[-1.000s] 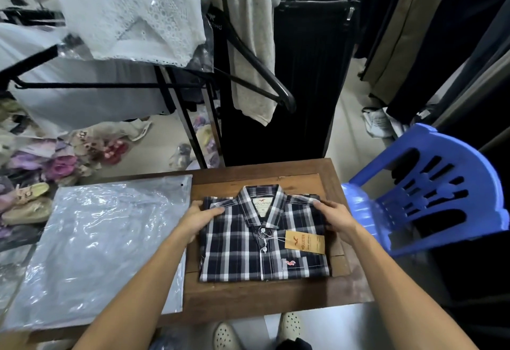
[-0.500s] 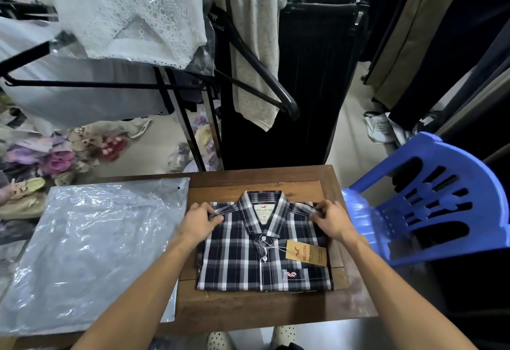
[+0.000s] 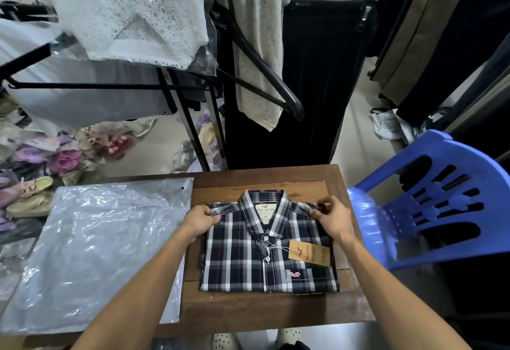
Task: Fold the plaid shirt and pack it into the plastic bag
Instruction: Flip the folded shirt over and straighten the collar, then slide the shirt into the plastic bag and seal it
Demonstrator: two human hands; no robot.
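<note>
A navy and white plaid shirt (image 3: pixel 248 261) lies folded into a neat rectangle on the wooden table (image 3: pixel 248 311), collar away from me, with a brown paper tag (image 3: pixel 309 253) on its chest. My left hand (image 3: pixel 198 221) pinches the shirt's left shoulder edge. My right hand (image 3: pixel 331 218) pinches the right shoulder edge by the collar. A clear plastic bag (image 3: pixel 96 253) lies flat on the table just left of the shirt, its right edge beside my left forearm.
A blue plastic chair (image 3: pixel 441 200) stands against the table's right side. Behind the table are a black clothes rack (image 3: pixel 179 106) with hanging garments, a black hanger (image 3: pixel 276 81) and dark trousers. Shoes (image 3: pixel 41 173) are piled on the floor at left.
Both hands have slid from the shirt's sides up to its shoulders and closed on the fabric. The shirt sits in the same spot; the camera has shifted slightly.
</note>
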